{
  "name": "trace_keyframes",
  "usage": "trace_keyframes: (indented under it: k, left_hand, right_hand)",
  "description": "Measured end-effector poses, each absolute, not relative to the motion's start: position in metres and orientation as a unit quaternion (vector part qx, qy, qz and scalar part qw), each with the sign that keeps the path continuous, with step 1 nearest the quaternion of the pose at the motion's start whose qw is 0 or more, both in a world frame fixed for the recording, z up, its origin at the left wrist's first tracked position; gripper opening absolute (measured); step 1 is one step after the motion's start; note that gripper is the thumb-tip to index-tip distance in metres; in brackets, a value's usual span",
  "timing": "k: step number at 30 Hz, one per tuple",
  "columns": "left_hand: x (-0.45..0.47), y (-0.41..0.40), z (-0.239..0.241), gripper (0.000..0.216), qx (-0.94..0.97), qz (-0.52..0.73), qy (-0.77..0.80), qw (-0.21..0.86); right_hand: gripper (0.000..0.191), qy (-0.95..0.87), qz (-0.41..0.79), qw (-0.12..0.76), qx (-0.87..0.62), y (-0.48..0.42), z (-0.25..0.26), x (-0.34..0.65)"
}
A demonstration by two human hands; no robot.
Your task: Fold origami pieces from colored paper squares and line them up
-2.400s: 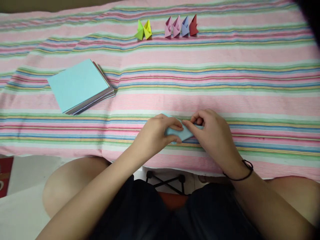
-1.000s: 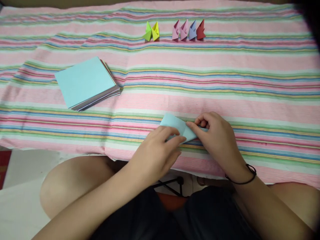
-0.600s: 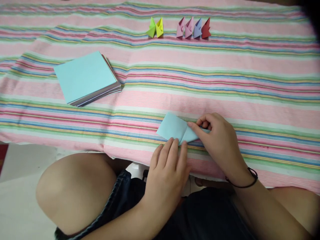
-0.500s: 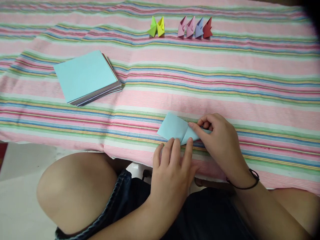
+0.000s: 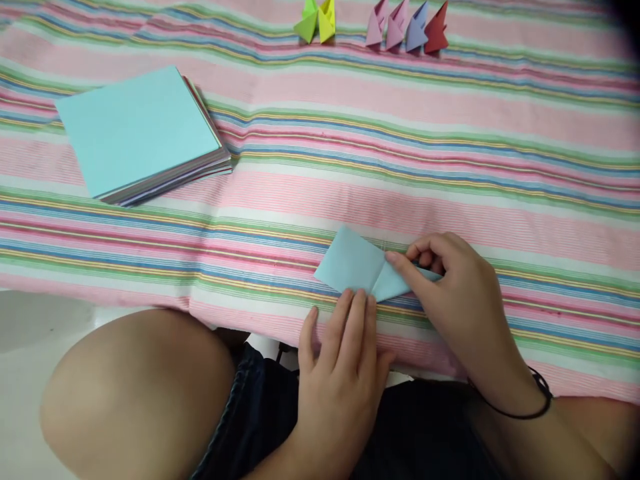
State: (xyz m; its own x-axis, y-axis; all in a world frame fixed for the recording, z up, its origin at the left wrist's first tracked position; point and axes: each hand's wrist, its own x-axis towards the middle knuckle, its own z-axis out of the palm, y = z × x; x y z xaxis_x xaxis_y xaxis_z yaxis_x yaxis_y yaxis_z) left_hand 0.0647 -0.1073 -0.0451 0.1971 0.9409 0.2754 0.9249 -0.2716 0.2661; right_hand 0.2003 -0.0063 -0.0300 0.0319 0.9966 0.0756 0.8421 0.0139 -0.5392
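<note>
A folded light-blue sheet of origami paper (image 5: 351, 261) lies flat near the table's front edge, with a diamond-shaped part at the left and a narrower pointed part at the right. My left hand (image 5: 343, 363) is open, palm down, its outstretched fingertips touching the paper's lower edge near the crease. My right hand (image 5: 453, 287) is closed on the narrow right part, thumb on top close to the crease. The other fingers curl at the far side, and the hand hides some of the paper's right end.
A stack of coloured paper squares (image 5: 137, 133), light blue on top, lies at the left. Several small folded paper figures stand at the back, among them a yellow figure (image 5: 327, 21) and a red figure (image 5: 437, 30). A striped cloth (image 5: 300, 193) covers the table.
The camera view has moved in closer and lower, so the stack and figures sit higher in view. My left index finger has drawn in beside the other fingers. My right hand keeps its hold.
</note>
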Motion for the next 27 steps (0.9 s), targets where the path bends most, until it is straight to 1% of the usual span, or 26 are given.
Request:
trace_keyframes:
  k: [4,7,10,12,17,21,27]
  left_hand:
    - [0.055,-0.111,-0.046,0.044,0.784,0.186,0.592,0.022]
    - [0.049,-0.113,-0.046,0.041,0.791,0.183,0.582,0.046]
    - [0.048,-0.114,-0.046,0.032,0.784,0.207,0.581,0.077]
    - [0.05,-0.113,-0.045,0.03,0.777,0.225,0.582,0.082]
    - [0.057,-0.108,-0.042,0.046,0.769,0.194,0.606,0.054]
    - [0.06,-0.107,-0.045,0.044,0.767,0.193,0.611,0.032]
    - [0.06,-0.108,-0.051,0.044,0.783,0.181,0.594,-0.032]
  right_hand:
    - [0.021,-0.68,0.167,0.225,-0.678,-0.007,-0.029,0.2]
    - [0.021,-0.681,0.165,0.222,-0.679,-0.007,-0.029,0.2]
    - [0.022,-0.678,0.166,0.221,-0.681,-0.007,-0.028,0.2]
    - [0.022,-0.678,0.167,0.223,-0.681,-0.007,-0.028,0.2]
    - [0.021,-0.676,0.171,0.226,-0.68,-0.006,-0.029,0.199]
    - [0.02,-0.676,0.171,0.227,-0.68,-0.006,-0.03,0.199]
    - [0.02,-0.682,0.164,0.229,-0.675,-0.006,-0.031,0.199]
